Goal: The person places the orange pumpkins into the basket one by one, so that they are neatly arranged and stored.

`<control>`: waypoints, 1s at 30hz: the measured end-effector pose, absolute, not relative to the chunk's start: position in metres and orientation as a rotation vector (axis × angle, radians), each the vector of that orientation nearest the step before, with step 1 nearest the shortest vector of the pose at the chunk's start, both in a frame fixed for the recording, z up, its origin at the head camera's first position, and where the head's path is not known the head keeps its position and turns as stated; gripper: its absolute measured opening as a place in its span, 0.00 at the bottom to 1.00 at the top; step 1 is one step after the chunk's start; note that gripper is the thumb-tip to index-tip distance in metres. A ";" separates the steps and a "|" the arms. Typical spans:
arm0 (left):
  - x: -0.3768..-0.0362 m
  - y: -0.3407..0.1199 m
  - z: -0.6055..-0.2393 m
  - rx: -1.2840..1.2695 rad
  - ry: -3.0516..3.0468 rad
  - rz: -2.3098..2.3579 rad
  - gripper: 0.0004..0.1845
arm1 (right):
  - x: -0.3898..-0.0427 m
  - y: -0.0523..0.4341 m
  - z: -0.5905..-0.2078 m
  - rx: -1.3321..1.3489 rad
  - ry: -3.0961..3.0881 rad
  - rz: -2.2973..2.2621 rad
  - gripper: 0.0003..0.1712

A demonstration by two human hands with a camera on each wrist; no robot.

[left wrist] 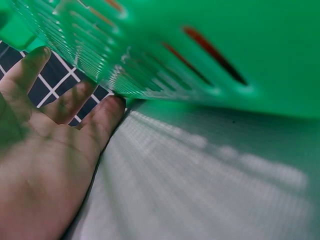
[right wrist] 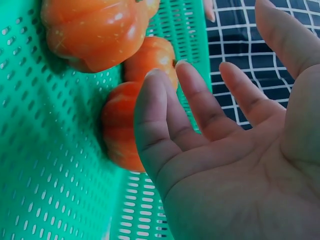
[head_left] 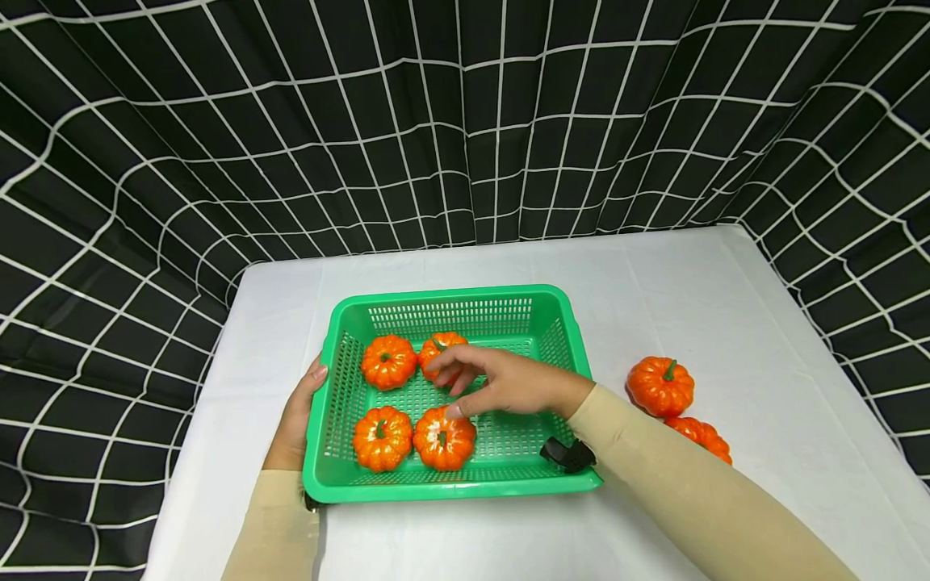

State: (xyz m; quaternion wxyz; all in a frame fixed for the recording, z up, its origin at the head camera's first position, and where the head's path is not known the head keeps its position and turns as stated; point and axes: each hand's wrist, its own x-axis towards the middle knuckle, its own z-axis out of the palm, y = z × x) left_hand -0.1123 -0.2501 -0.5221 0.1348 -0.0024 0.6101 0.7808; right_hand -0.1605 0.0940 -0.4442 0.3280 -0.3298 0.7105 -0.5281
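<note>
A green slotted basket (head_left: pixel 450 292) sits on the white table and holds several small orange pumpkins: two at the back (head_left: pixel 388 362) (head_left: pixel 436 347) and two at the front (head_left: pixel 382 438) (head_left: pixel 444 438). My right hand (head_left: pixel 443 387) hovers inside the basket with relaxed, spread fingers (right wrist: pixel 160 125) and holds nothing. It is just over the back right pumpkin, and the pumpkins (right wrist: pixel 120 125) lie close past its fingertips in the right wrist view. My left hand (head_left: pixel 294 420) lies flat against the basket's left wall (left wrist: pixel 225 40), thumb at the rim.
Two more orange pumpkins (head_left: pixel 659 386) (head_left: pixel 701 436) lie on the table (head_left: pixel 654 274) right of the basket. A black curtain with a white grid (head_left: pixel 465 121) closes in the back and both sides. A black wrist mount (head_left: pixel 569 454) overhangs the basket's front right corner.
</note>
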 end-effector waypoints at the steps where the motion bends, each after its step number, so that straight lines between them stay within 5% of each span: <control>1: -0.112 -0.250 -0.522 -0.014 1.769 2.258 0.38 | -0.160 0.095 -0.444 -0.859 1.863 -1.387 0.35; 17: -0.111 -0.250 -0.522 -0.008 1.770 2.251 0.38 | -0.160 0.102 -0.442 -0.807 1.864 -1.566 0.40; 30: -0.112 -0.251 -0.524 0.004 1.767 2.252 0.38 | -0.160 0.107 -0.437 -0.781 1.862 -1.772 0.33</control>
